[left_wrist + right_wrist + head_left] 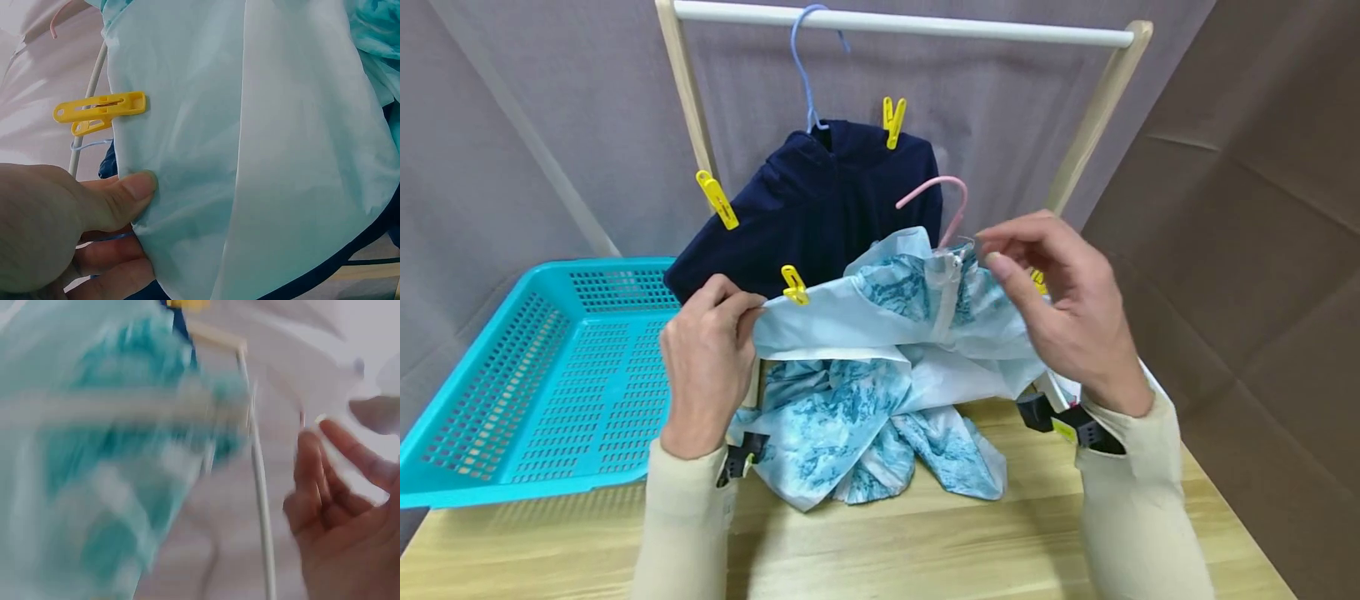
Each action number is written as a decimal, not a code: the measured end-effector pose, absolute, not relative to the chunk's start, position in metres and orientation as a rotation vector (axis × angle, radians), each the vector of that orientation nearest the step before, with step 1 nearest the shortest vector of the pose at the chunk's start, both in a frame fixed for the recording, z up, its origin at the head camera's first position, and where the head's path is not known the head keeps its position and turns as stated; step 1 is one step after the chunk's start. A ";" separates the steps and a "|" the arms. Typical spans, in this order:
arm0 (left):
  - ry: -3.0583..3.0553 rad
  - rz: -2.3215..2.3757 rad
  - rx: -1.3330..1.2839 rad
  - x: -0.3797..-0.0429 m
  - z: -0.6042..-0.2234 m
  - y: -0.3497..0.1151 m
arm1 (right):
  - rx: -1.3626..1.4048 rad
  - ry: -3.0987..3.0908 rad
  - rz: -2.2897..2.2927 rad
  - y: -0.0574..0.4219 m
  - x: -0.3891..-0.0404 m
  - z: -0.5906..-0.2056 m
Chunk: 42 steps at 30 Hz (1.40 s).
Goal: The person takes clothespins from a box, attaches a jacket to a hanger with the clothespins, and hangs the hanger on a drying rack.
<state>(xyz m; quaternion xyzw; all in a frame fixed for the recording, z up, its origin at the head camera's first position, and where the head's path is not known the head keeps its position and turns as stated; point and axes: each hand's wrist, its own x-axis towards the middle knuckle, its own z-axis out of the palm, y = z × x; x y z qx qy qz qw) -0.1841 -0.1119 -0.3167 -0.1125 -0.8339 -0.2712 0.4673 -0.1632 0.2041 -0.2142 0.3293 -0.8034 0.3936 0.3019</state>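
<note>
A light blue and white garment with a teal print (pixel 835 325) is spread between my two hands on a pink hanger (pixel 958 196), whose hook rises from the collar. My left hand (pixel 703 358) pinches its upper left edge, thumb on the near face in the left wrist view. Beside that thumb, a yellow clothespin (pixel 128 103) is clipped on the same edge. Near the collar, my right hand (pixel 1075 304) is raised with thumb and forefinger apart, nothing between them. Part of another yellow clothespin (pixel 1038 281) shows behind it. The printed lower part droops over the table.
Behind, a navy garment (pixel 782 200) with yellow clothespins (pixel 892 122) is on a blue hanger (pixel 805 75), hooked over the white rail (pixel 910 22) of a wooden rack. To the left is a turquoise basket (pixel 587 358). A white container (pixel 1063 387) is partly hidden by my right wrist.
</note>
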 end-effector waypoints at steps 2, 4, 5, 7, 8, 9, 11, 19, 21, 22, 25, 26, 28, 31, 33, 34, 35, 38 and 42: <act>-2.050 -0.665 -0.276 -0.184 -0.317 -0.112 | 0.646 -2.157 1.038 0.225 -0.163 -0.226; -2.053 -0.667 -0.274 -0.185 -0.318 -0.112 | 0.419 -2.247 0.975 0.245 -0.164 -0.241; -2.053 -0.669 -0.273 -0.185 -0.319 -0.112 | 0.342 -2.289 0.938 0.254 -0.166 -0.249; -2.050 -0.671 -0.272 -0.184 -0.320 -0.113 | 0.261 -2.380 0.869 0.270 -0.170 -0.264; -2.048 -0.674 -0.273 -0.184 -0.321 -0.112 | 0.258 -2.414 0.835 0.276 -0.173 -0.271; -2.045 -0.676 -0.273 -0.184 -0.321 -0.112 | 0.267 -2.443 0.794 0.281 -0.175 -0.278; -2.040 -0.679 -0.275 -0.183 -0.322 -0.112 | 0.328 -2.464 0.724 0.288 -0.179 -0.288; -2.026 -0.666 -0.278 -0.182 -0.318 -0.111 | 0.377 -2.449 0.670 0.294 -0.180 -0.300; -2.021 -0.664 -0.283 -0.183 -0.317 -0.110 | 0.419 -2.435 0.672 0.297 -0.180 -0.299; -2.017 -0.665 -0.284 -0.184 -0.317 -0.110 | 0.443 -2.427 0.675 0.300 -0.180 -0.298; -2.027 -0.664 -0.296 -0.186 -0.318 -0.107 | 0.491 -2.407 0.691 0.307 -0.180 -0.296; -2.039 -0.669 -0.297 -0.186 -0.318 -0.105 | 0.491 -2.400 0.696 0.309 -0.180 -0.295; -2.096 -0.679 -0.291 -0.185 -0.318 -0.099 | 0.457 -2.393 0.705 0.313 -0.181 -0.294; -2.238 -0.712 -0.219 -0.173 -0.314 -0.084 | 0.368 -2.402 0.700 0.318 -0.181 -0.294; -2.349 -0.683 -0.166 -0.159 -0.313 -0.070 | 0.319 -2.411 0.706 0.320 -0.183 -0.294; -2.400 -0.672 -0.162 -0.151 -0.315 -0.061 | 0.300 -2.418 0.707 0.320 -0.183 -0.294; -2.456 -0.665 -0.182 -0.143 -0.317 -0.053 | 0.285 -2.422 0.710 0.321 -0.184 -0.295; -2.654 -0.599 -0.343 -0.132 -0.338 -0.026 | 0.269 -2.412 0.731 0.323 -0.186 -0.296; -2.911 -0.508 -0.525 -0.148 -0.384 0.002 | 0.254 -2.421 0.741 0.326 -0.186 -0.298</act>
